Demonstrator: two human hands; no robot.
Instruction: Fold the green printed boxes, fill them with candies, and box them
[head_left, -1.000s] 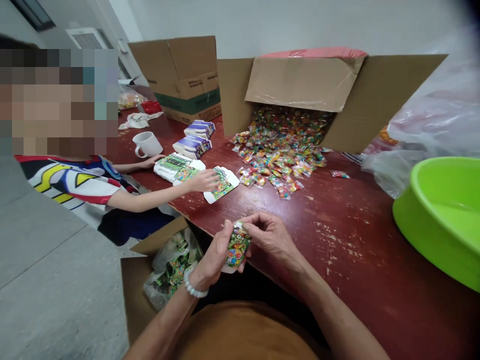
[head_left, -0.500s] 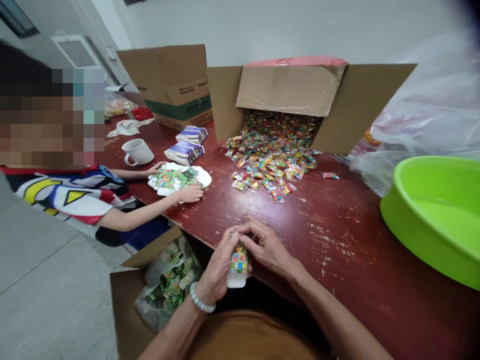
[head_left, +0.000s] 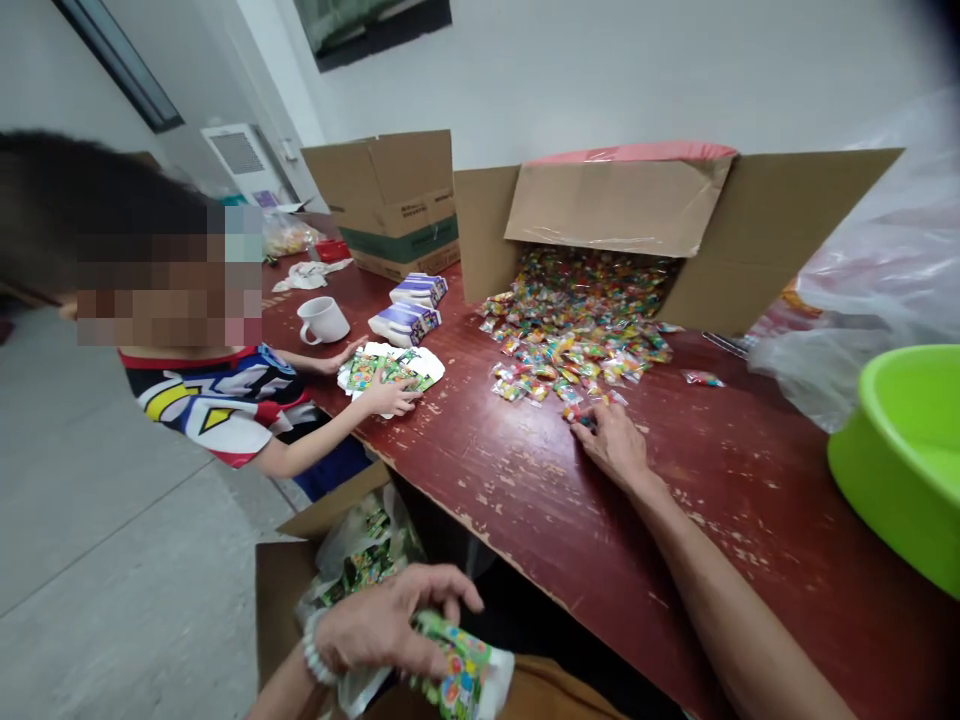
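My left hand (head_left: pixel 386 620), with a pale bead bracelet at the wrist, holds a small green printed carton (head_left: pixel 465 672) between thumb and fingers. The carton is low in the view, in front of the table edge, with a white flap showing at one end. My right hand (head_left: pixel 616 445) is stretched out over the table, its fingertips pinching at a wrapped candy packet (head_left: pixel 576 413) on the near edge of a heap of candy packets (head_left: pixel 581 350). The heap spills from a cardboard box (head_left: pixel 615 205) lying on its side.
Another person's hand (head_left: pixel 391 396) rests on flat green cartons (head_left: pixel 431 370) at the left. Near them are a white mug (head_left: pixel 325 320) and purple-white boxes (head_left: pixel 405 322). A green basin (head_left: pixel 862 440) stands at right. Below the edge, an open carton (head_left: pixel 281 590) holds a bag of green cartons.
My right hand has left the small carton and reached forward to the candy packets. My left hand has moved down and left with the carton. The view has shifted.
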